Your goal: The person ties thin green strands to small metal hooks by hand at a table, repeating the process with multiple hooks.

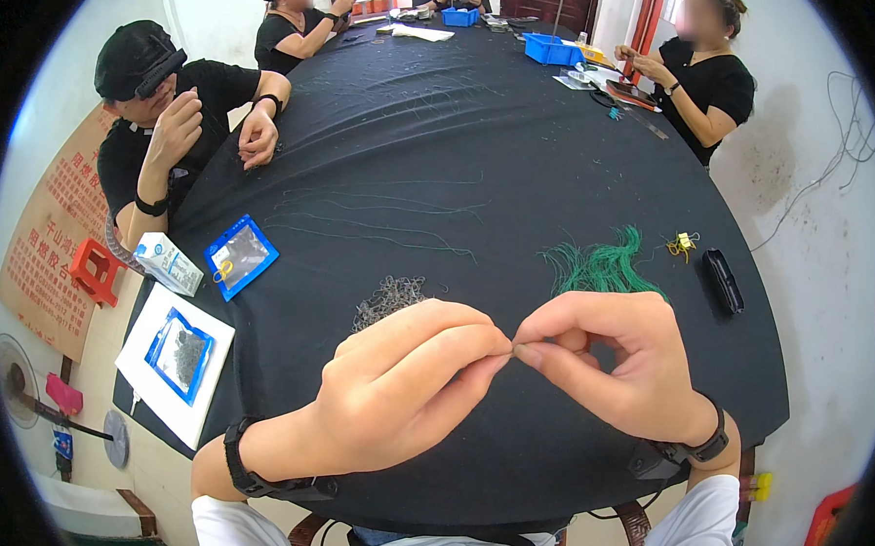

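Observation:
Over the near middle of the black-covered table, my left hand [399, 379] and my right hand [617, 354] meet fingertip to fingertip. Each is closed in a pinch. Whatever lies between the fingertips is too small or hidden to make out. Just beyond my left hand is a heap of small dark metal hooks [388, 298], partly covered by that hand. A bundle of green threads [609, 266] lies beyond my right hand. Several single green threads [381, 224] are stretched out farther up the cloth.
On the left are a blue-edged pouch [242, 258] with yellow scissors, a carton [168, 263], and a white board [213, 375] bearing another blue pouch [179, 355]. A yellow clip [683, 245] and black case [722, 282] lie right. Several people sit around the table; blue bins [553, 51] stand far off.

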Demonstrator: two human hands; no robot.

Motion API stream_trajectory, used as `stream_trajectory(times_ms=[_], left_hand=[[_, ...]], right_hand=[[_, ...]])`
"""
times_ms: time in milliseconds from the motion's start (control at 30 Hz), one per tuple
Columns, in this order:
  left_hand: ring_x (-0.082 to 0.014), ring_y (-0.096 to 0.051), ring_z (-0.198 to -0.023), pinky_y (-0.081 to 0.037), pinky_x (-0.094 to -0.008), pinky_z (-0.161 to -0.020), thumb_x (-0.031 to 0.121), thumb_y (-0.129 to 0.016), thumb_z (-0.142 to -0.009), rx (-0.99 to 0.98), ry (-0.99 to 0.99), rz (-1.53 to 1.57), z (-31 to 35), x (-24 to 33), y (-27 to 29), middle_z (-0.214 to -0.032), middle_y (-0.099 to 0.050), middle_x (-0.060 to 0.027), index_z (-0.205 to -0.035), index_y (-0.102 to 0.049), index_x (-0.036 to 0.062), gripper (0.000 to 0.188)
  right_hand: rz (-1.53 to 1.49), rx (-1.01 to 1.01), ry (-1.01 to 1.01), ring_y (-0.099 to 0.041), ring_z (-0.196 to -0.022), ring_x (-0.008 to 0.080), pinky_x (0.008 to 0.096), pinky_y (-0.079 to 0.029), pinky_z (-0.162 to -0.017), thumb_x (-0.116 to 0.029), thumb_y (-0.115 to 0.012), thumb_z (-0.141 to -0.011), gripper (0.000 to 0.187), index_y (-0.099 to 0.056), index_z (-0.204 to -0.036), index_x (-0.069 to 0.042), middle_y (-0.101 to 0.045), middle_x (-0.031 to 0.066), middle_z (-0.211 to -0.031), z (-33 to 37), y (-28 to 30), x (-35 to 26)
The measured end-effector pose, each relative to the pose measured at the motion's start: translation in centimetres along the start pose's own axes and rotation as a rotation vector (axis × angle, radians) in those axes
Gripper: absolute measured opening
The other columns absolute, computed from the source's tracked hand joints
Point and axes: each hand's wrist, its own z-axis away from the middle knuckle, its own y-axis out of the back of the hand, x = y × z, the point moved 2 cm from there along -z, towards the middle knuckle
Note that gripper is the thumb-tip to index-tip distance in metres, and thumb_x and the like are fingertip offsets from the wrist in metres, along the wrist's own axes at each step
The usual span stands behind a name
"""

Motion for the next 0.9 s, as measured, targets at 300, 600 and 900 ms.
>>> stream_trajectory(times_ms=[300, 600, 900], left_hand=[[-0.0205, -0.066, -0.072, -0.052, -0.0269, -0.063, -0.010, -0.067, -0.072, -0.025, 0.042, -0.016, -0.1, 0.0, -0.1, -0.083, -0.066, -0.0144, -0.087, -0.064, -0.0039, 0.017], [-0.0123, -0.061, -0.066, -0.051, -0.0233, -0.058, -0.006, -0.060, -0.082, 0.011, 0.194, 0.036, -0.5, -1.6, 1.0, -0.078, -0.062, -0.0092, -0.089, -0.061, -0.0045, 0.007], [-0.0122, -0.062, -0.070, -0.054, -0.0245, -0.060, 0.012, -0.058, -0.090, 0.335, 0.549, 0.570, -1.7, -7.8, 8.6, -0.083, -0.063, -0.0088, -0.096, -0.063, -0.0056, 0.019]], right_hand=[[0.068, 0.003, 0.016, -0.036, -0.047, 0.0037, 0.0227, -0.029, -0.044, -0.002, -0.064, -0.081, 0.004, -0.064, -0.084, -0.002, -0.042, -0.0008, -0.051, -0.2, 0.1, 0.3], [0.045, -0.010, -0.098, -0.044, -0.049, 0.0020, 0.0194, -0.034, -0.045, -0.006, -0.066, -0.082, 0.005, -0.066, -0.085, -0.002, -0.056, -0.0011, -0.056, -1.2, 0.5, 1.2], [0.131, -0.072, -0.276, -0.057, -0.054, 0.0061, 0.0194, -0.045, -0.050, -0.013, -0.063, -0.084, 0.014, -0.070, -0.085, -0.001, -0.066, 0.0039, -0.066, -3.8, 4.0, 5.5]])
